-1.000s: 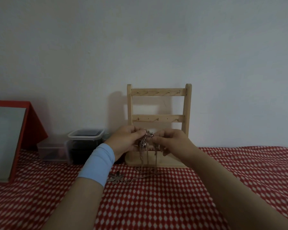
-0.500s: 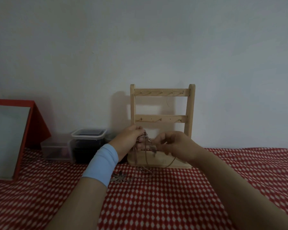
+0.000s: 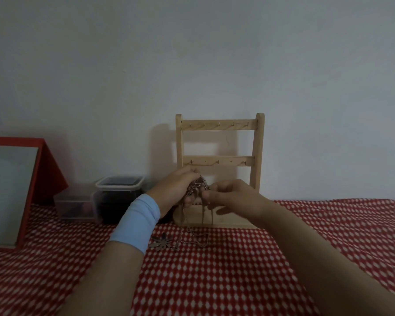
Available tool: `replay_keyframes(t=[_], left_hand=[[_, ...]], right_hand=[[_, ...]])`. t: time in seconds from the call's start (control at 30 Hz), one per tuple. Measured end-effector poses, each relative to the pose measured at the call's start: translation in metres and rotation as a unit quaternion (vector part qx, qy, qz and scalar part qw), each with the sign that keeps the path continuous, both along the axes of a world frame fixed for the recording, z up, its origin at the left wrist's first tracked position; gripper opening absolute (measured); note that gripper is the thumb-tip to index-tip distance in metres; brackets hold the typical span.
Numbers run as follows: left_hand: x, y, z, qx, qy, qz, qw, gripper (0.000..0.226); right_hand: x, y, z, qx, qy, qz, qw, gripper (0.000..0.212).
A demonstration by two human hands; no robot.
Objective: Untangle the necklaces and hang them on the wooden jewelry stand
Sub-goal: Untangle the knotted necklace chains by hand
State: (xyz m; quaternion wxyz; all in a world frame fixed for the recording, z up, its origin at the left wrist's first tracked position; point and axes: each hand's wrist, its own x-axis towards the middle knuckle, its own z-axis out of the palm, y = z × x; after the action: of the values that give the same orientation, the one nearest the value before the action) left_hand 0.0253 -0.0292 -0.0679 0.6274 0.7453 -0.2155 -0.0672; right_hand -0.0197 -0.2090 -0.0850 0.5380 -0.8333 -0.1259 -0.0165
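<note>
While the necklaces (image 3: 197,187) are held up in a tangle just before the stand (image 3: 259,156), they are gripped in the curled fingers of the left hand (image 3: 173,190), and a strand is pinched between thumb and fingertips of the right hand (image 3: 235,197). Chains are hung down to the cloth (image 3: 214,281), where a pendant (image 3: 161,242) is laid beside the blue wristband (image 3: 136,222). Tubs (image 3: 120,185) and a mirror (image 3: 9,192) are set to the left.

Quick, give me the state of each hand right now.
Left hand: closed, gripping the tangled necklaces.
Right hand: closed, pinching a strand of the tangled necklaces.
</note>
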Motion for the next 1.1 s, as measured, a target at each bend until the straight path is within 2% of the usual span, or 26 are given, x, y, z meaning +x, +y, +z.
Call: replay_keyframes(t=[0.17,0.3,0.47,0.6,0.7,0.8,0.93,1.1], left_hand=[[0.001,0.001,0.000,0.011,-0.016,0.024,1.000,0.017],[0.004,0.002,-0.005,0.079,-0.066,0.042,0.994,0.021],[0.006,0.002,-0.009,0.152,-0.106,0.048,0.981,0.013],[0.011,0.007,-0.014,0.190,-0.127,0.042,0.972,0.008],[0.011,0.008,-0.018,0.210,-0.133,0.023,0.968,0.013],[0.010,0.007,-0.017,0.225,-0.125,0.010,0.966,0.020],[0.003,0.001,-0.015,0.235,-0.113,-0.014,0.965,0.024],[-0.001,-0.002,-0.013,0.225,-0.116,-0.025,0.967,0.024]], right_hand=[[-0.002,-0.003,0.003,0.072,0.005,-0.001,0.997,0.018],[0.000,-0.008,0.001,0.083,0.046,-0.003,0.996,0.019],[0.002,-0.007,0.000,0.012,0.021,-0.067,0.998,0.015],[0.005,-0.012,0.002,-0.062,-0.013,-0.098,0.993,0.020],[0.008,-0.016,0.002,-0.086,-0.044,-0.131,0.987,0.018],[0.009,-0.015,0.000,-0.008,-0.054,-0.141,0.988,0.022],[0.006,-0.006,0.000,0.155,0.004,-0.090,0.984,0.029],[0.004,0.000,0.002,0.179,0.006,-0.065,0.982,0.028]])
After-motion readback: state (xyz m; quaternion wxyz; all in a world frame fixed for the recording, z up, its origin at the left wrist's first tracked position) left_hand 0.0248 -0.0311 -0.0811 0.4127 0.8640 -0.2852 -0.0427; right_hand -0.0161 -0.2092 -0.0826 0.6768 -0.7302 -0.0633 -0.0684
